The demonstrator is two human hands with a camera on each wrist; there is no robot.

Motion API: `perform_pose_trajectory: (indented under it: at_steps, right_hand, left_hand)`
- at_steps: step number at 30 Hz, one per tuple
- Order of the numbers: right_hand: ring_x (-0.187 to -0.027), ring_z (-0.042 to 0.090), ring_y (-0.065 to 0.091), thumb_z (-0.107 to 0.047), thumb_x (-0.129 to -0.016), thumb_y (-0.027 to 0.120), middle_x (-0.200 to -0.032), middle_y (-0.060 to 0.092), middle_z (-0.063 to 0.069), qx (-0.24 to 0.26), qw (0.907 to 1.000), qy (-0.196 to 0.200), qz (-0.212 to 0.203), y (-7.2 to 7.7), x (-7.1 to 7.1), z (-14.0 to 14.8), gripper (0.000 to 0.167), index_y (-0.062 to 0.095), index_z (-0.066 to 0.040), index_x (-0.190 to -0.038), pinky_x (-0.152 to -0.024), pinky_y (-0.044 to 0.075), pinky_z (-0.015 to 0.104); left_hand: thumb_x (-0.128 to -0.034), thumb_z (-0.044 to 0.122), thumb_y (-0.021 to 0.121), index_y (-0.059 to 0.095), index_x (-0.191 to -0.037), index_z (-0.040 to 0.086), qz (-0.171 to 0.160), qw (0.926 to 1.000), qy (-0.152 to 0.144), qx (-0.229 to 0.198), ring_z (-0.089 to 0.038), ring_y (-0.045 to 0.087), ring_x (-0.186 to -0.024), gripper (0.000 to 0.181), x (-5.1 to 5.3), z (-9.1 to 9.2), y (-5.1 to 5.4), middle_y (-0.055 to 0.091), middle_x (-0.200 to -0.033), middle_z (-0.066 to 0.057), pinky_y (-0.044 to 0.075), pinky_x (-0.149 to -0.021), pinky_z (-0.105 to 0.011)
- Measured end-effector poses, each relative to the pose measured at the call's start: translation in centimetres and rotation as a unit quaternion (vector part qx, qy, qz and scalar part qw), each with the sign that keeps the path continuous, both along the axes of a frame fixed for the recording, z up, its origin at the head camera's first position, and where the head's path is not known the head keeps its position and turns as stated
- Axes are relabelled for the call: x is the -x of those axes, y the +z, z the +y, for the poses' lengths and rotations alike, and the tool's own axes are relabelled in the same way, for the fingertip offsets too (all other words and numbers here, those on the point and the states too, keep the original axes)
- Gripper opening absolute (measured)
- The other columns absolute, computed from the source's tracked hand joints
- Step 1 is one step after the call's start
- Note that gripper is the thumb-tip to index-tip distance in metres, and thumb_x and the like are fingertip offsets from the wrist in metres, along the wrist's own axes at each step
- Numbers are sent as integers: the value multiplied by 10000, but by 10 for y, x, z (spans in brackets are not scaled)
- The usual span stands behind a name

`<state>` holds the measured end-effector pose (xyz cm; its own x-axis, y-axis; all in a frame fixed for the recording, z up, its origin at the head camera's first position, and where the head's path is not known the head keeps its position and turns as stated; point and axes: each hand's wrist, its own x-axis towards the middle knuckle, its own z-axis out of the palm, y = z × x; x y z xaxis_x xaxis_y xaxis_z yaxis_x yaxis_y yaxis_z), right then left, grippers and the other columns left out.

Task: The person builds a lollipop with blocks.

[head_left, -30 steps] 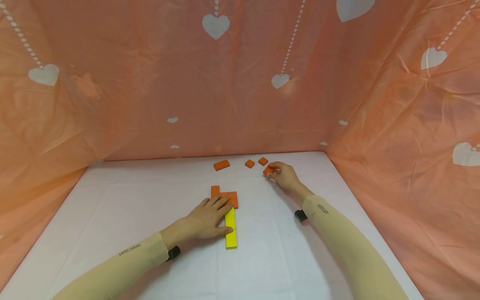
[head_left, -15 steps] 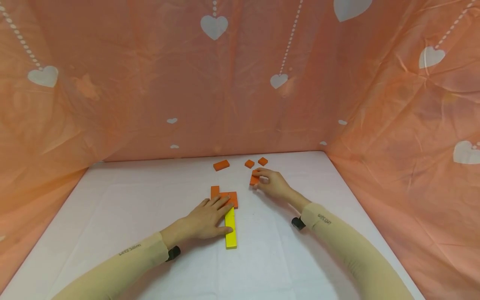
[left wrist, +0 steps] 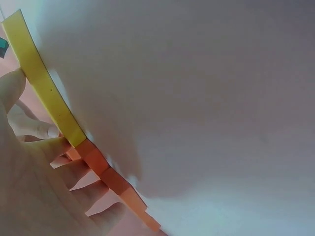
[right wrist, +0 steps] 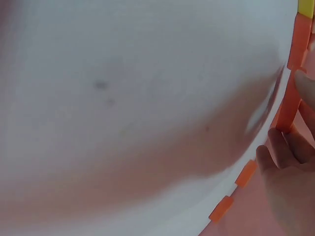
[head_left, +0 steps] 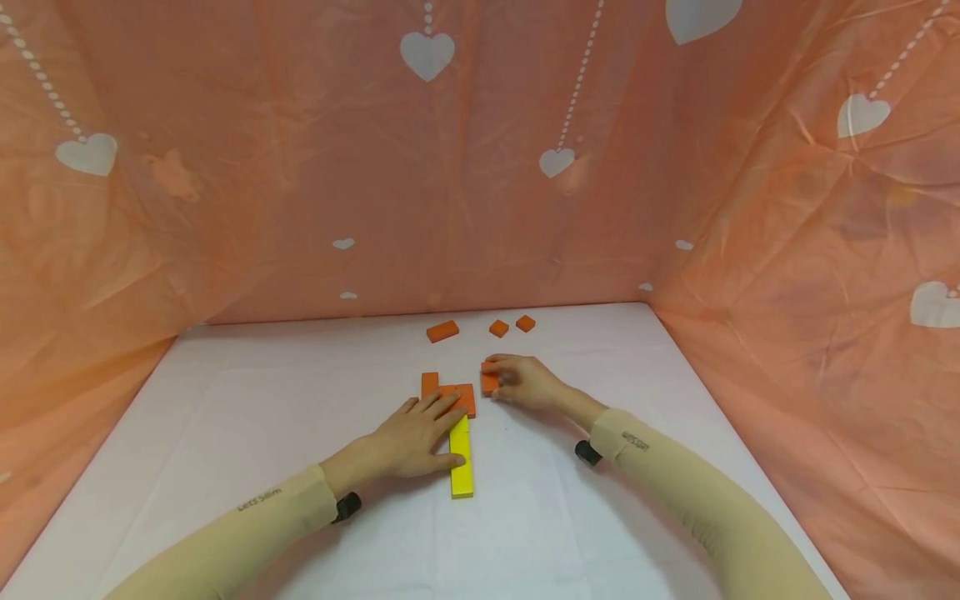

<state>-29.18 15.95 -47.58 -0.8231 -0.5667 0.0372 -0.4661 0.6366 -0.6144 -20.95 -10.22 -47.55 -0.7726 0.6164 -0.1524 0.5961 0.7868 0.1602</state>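
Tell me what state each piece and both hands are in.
Long yellow bar: flat, partly covered.
Clustered flat orange blocks: partly covered.
Far orange rectangular block: flat, untouched.
Two small orange square blocks: flat, apart, untouched.
Held orange rectangular block: pinched by thumb and fingers.
Left hand: spread over bar and cluster.
Right hand: pinching held block.

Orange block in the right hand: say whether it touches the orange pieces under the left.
Apart. The head view shows a thin strip of white table between the held block and the orange pieces.
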Motion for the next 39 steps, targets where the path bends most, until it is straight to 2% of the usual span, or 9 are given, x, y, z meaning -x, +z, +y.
perform_pose_trajectory:
  at_steps: [9, 20, 30, 39]
  right_hand:
    - [-1435, 346, 485, -152, -959, 769, -1523, 551, 132, -205, 9992, 335, 76, -2, 2, -7, 453, 665, -89, -1395, -1170, 412, 494]
    - [-1429, 324, 499, -157, -959, 769, -1522, 557, 120, -260, 9989, 374, 56, -4, 1, -10, 455, 659, -99, -1397, -1171, 414, 468]
    - [-1451, 335, 469, -188, -965, 765, -1540, 540, 122, -325, 9988, 370, 23, -3, 0, -11, 472, 649, -108, -1415, -1203, 358, 516]
    - [-1460, 334, 457, -173, -972, 754, -1563, 515, 118, -353, 9987, 375, -35, -3, 0, -12, 479, 636, -113, -1433, -1202, 359, 520]
  left_hand:
    - [-976, 656, 572, 353, -1633, 154, -21, 10000, 1, -14, -353, 236, -1569, 855, 0, 0, 1, 271, -1709, -83, 254, -1222, -627]
    - [-978, 646, 579, 350, -1634, 152, -38, 10000, 31, 25, -354, 237, -1568, 853, -1, 1, 2, 268, -1710, -80, 257, -1221, -626]
    - [-978, 640, 584, 347, -1635, 149, -42, 10000, 33, -5, -359, 241, -1566, 853, -1, 0, 1, 272, -1708, -83, 257, -1221, -627]
    - [-980, 638, 584, 342, -1637, 151, -62, 10000, 56, 19, -355, 231, -1571, 852, -1, 0, 1, 262, -1713, -74, 252, -1226, -621]
